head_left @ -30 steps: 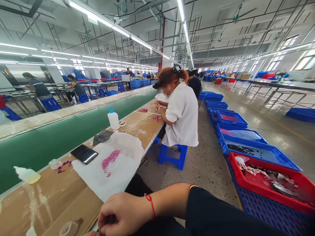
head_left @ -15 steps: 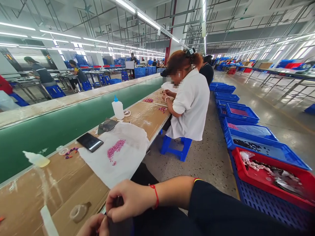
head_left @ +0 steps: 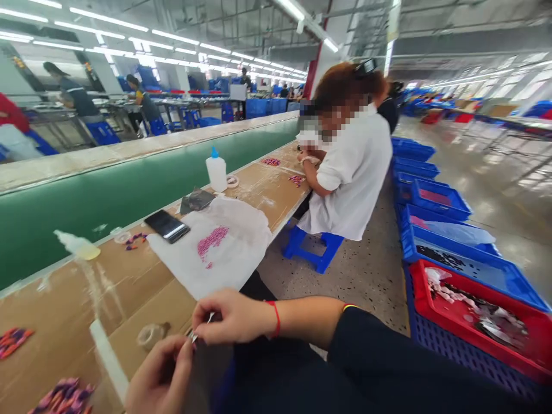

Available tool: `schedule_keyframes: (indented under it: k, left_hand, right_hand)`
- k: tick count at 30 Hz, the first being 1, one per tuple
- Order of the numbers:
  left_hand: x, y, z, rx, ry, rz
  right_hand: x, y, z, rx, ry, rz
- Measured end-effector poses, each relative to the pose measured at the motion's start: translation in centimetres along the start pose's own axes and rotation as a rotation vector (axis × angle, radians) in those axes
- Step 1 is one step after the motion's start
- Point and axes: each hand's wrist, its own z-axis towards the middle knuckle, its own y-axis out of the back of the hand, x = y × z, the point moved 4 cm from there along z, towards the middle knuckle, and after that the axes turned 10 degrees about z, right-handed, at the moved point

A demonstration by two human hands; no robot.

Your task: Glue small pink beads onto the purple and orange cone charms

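My right hand (head_left: 233, 317), with a red string bracelet (head_left: 276, 319) on its wrist, is closed in a pinch at the table's near edge. Just left of it and lower, my left hand (head_left: 161, 371) is pinched too, its fingertips almost meeting those of the right. Between the fingertips is a small shiny piece (head_left: 192, 337), too little and blurred to name. A roll of tape (head_left: 150, 336) lies beside my left hand. Beyond my hands, a white sheet (head_left: 245, 221) carries a scatter of tiny pink pieces (head_left: 212, 242).
A black phone (head_left: 167, 225), a glue bottle (head_left: 78, 246) and a white bottle with blue cap (head_left: 216, 171) stand or lie along the table. Orange-and-purple pieces (head_left: 64, 397) are piled at lower left. A co-worker (head_left: 351, 167) sits ahead; blue crates (head_left: 474, 253) and a red crate (head_left: 420, 299) line the floor.
The view has turned left and down, so piles of coloured pieces now show at lower left. My hands remain together, and the small shiny piece between the fingertips has come into sight.
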Motion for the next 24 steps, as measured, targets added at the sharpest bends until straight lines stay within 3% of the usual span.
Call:
schedule_keyframes:
  k: [7,15,18,24]
  left_hand:
    - [-0.1,0.3,0.3,-0.027,0.130,-0.332]
    - [-1.5,0.4,0.8,0.032,0.176,-0.392]
    - [-1.3,0.2,1.3,0.069,0.244,-0.426]
    - [-0.3,-0.7,1.5,0.289,0.449,-0.621]
  right_hand:
    - [0.6,1.2,0.8,0.032,-0.082,0.209]
    - [1.5,0.1,1.5,0.054,-0.026,-0.017]
    - [2.0,-0.3,1.9,0.075,0.107,-0.184]
    - [3.1,-0.7,1.9,0.166,0.571,-0.620]
